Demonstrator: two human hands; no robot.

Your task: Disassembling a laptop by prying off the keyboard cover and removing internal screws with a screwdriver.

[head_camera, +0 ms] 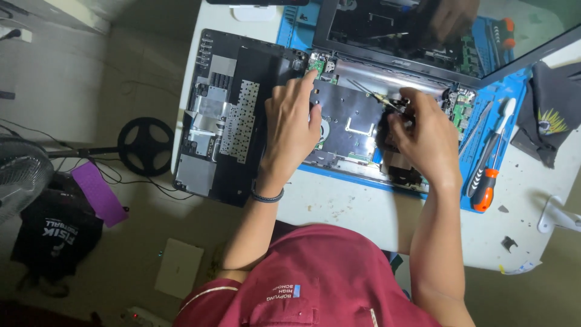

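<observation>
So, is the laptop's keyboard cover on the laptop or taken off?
Taken off. The keyboard cover lies underside up, left of the laptop base, whose metal plate and boards are exposed under the left hand and right hand.

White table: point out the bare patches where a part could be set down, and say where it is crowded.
Bare white table lies between the blue mat and the person's chest, and again right of the orange-handled screwdriver, by the black cloth. It is crowded around the opened laptop, where the left hand and right hand work, and the removed keyboard cover.
</observation>
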